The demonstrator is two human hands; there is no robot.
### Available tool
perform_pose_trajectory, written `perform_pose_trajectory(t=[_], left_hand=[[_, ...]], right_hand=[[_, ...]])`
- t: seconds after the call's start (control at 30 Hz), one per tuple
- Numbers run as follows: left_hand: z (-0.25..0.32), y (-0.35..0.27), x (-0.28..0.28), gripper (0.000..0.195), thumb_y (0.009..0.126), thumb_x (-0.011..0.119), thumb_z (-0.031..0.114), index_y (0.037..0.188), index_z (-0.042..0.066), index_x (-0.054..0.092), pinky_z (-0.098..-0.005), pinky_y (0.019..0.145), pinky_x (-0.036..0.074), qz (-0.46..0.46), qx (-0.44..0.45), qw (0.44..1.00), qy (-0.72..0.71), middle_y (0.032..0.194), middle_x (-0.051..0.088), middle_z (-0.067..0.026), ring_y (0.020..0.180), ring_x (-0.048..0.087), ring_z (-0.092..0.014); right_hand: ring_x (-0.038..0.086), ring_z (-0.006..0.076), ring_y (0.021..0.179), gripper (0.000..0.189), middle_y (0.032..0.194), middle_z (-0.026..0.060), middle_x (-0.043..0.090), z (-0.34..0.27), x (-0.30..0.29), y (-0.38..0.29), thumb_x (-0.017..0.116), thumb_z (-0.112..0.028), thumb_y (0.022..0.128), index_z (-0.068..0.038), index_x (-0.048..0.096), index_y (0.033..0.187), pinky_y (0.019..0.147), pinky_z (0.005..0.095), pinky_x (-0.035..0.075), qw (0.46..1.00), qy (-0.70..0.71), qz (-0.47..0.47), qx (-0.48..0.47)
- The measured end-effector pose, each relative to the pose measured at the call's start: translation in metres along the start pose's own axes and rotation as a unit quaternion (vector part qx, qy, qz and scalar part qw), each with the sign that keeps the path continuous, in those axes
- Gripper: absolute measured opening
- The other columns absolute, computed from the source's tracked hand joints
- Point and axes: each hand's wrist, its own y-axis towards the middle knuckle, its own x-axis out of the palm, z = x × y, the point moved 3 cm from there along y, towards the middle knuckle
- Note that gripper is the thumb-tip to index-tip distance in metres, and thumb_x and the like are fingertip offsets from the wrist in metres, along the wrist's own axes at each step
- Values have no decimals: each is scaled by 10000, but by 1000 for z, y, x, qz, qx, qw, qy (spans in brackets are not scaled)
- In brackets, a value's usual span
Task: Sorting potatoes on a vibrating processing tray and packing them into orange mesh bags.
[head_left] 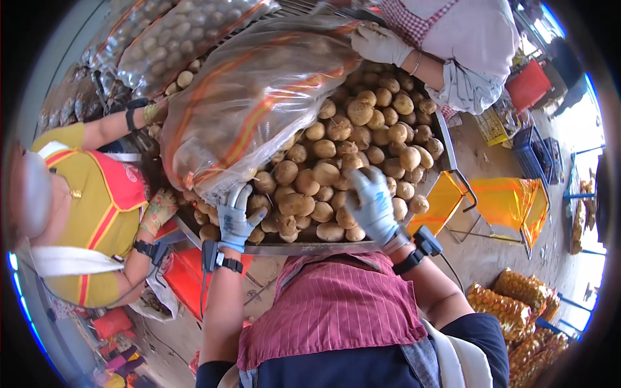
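Note:
A heap of potatoes [315, 189] fills a metal-rimmed table [310, 249] in front of me. Across its left and far part lies a large translucent mesh sack [257, 97] with orange stripes. My left hand [237, 213], in a pale blue-white glove, is at the near lower end of this sack, fingers up against its bunched edge; whether it grips the mesh is unclear. Over the potatoes at the near right is my right hand [371, 203], gloved alike, fingers bent and slightly blurred; whether it holds a potato cannot be made out. Both wrists carry strapped devices.
A co-worker's gloved hand [381, 44] touches the sack's far end. Another person in a yellow shirt [87, 194] stands at the left, one gloved hand by the table edge. More filled sacks [170, 43] lie far left. An orange bag [504, 199] on a frame hangs right; blue crates [532, 153] stand beyond.

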Motion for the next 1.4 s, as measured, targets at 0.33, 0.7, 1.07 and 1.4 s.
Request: perform_pose_trajectory(t=[0.33, 0.7, 1.07, 1.4], left_hand=[[32, -92, -12, 753, 769, 658, 460, 1356, 66, 401, -588, 1074, 192, 75, -169, 980, 79, 1420, 385, -153, 1310, 326, -395], [53, -96, -39, 420, 903, 583, 232, 1267, 37, 503, -420, 965, 414, 148, -531, 682, -480, 1292, 521, -145, 1198, 479, -263], [90, -150, -26, 264, 938, 514, 356, 974, 100, 567, -237, 439, 337, 100, -592, 473, -644, 745, 589, -41, 498, 460, -97], [143, -285, -21, 477, 896, 500, 521, 1119, 101, 537, -278, 458, 372, 245, -760, 211, -564, 927, 623, -79, 560, 489, -148]], right_hand=[[620, 367, 824, 588, 1306, 267, 400, -31, 73, 53, 602, -83, 749, -179, 472, 1314, 676, 444, 541, 987, -82, -111, -78], [606, 355, 874, 227, 983, 179, 598, -62, 36, 91, 516, -161, 914, -47, 569, 1103, 745, 422, 495, 992, 125, -3, 26], [602, 313, 969, 200, 1036, 171, 628, -70, 23, 12, 534, -49, 892, -7, 597, 1077, 861, 361, 467, 965, 139, -221, -22], [313, 422, 1312, 679, 1437, 244, 300, -26, 57, -8, 643, -297, 852, -45, 332, 1400, 1059, 516, 290, 961, -90, -190, -179]])
